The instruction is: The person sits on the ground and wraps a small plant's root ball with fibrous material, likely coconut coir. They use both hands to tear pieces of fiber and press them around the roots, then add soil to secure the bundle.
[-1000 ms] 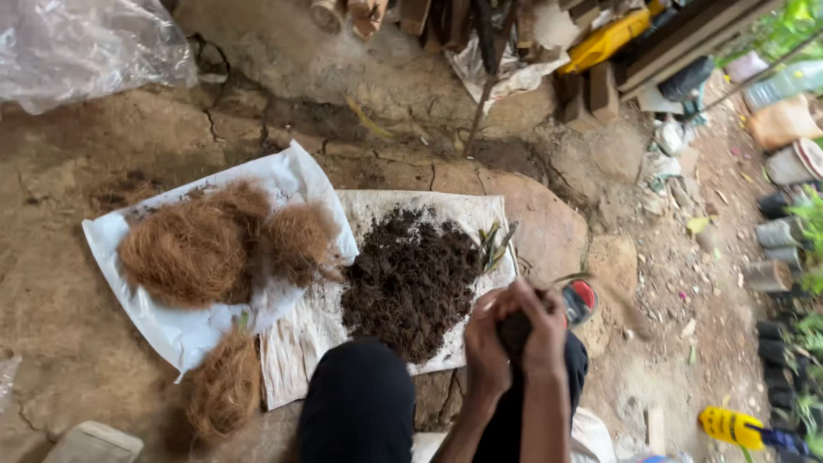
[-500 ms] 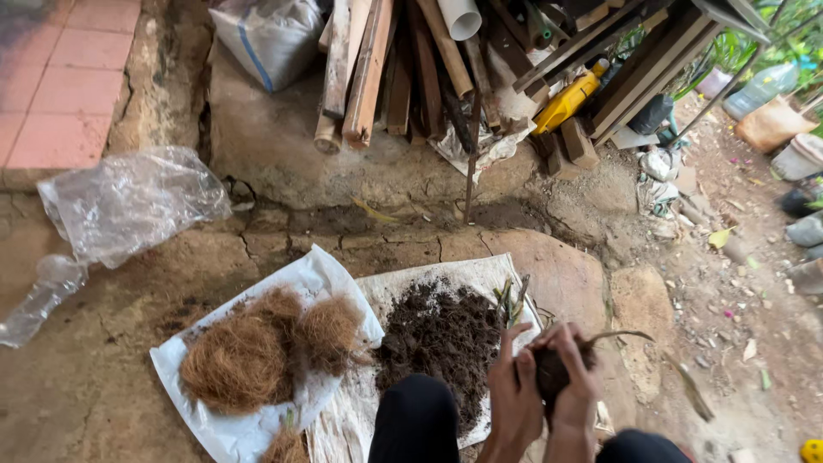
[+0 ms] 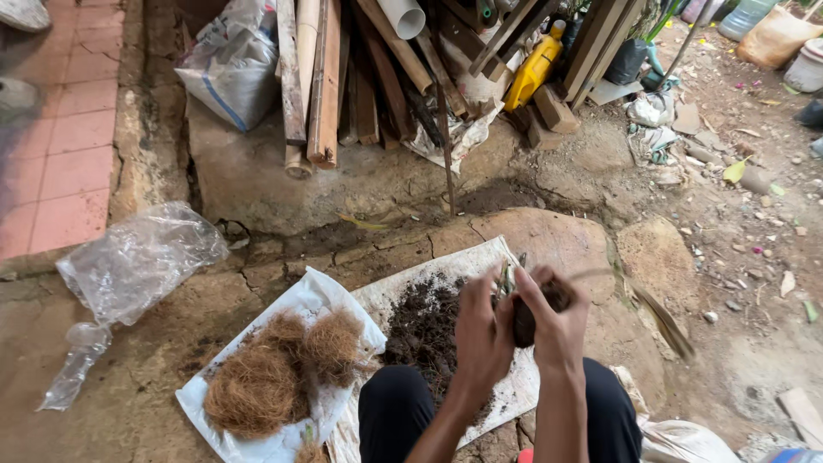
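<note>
A dark clump [image 3: 536,319], apparently a root ball packed with soil, is held up between both hands above the white sheet [image 3: 480,261] spread on the cracked ground. It is clasped from its near side by the left hand [image 3: 482,334] and from above and behind by the right hand [image 3: 557,321], the fingers of both being closed around it. Thin greenish shoots [image 3: 507,276] can be seen rising from its top, and a long strap-like leaf [image 3: 656,313] trails off to the right, blurred.

Crumbling is judged the main risk: if the clump is squeezed too hard, loose soil could be shed and the shoots bent or snapped. Were the grip slackened, the clump could be dropped beyond the sheet's edge onto the stone. The trailing leaf could also be torn if caught.

The clump looks dark, rough and compact. Loose soil [image 3: 424,330] is heaped on the sheet just below, and brown coconut fibre [image 3: 279,373] lies on a second white sheet [image 3: 309,296] to the left
</note>
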`<move>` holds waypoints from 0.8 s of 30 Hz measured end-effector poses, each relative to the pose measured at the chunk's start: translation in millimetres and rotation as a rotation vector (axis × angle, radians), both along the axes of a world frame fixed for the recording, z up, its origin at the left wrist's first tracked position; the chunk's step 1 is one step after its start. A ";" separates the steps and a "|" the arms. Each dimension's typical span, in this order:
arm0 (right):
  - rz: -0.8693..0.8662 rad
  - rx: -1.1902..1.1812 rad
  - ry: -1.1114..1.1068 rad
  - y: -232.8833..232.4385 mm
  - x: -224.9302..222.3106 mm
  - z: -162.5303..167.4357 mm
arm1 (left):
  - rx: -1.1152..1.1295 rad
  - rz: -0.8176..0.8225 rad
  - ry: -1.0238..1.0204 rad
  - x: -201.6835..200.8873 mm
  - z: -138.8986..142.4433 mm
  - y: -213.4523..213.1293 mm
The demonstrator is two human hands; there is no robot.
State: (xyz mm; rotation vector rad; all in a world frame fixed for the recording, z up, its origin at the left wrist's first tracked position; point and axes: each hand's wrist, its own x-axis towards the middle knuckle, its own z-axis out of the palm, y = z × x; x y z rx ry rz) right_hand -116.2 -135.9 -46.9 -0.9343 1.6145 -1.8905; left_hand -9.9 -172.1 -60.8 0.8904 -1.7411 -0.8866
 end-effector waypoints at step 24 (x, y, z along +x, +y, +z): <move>0.530 0.293 0.441 -68.4 -42.0 -7.7 | 0.952 0.087 0.156 -9.9 -3.0 -55.7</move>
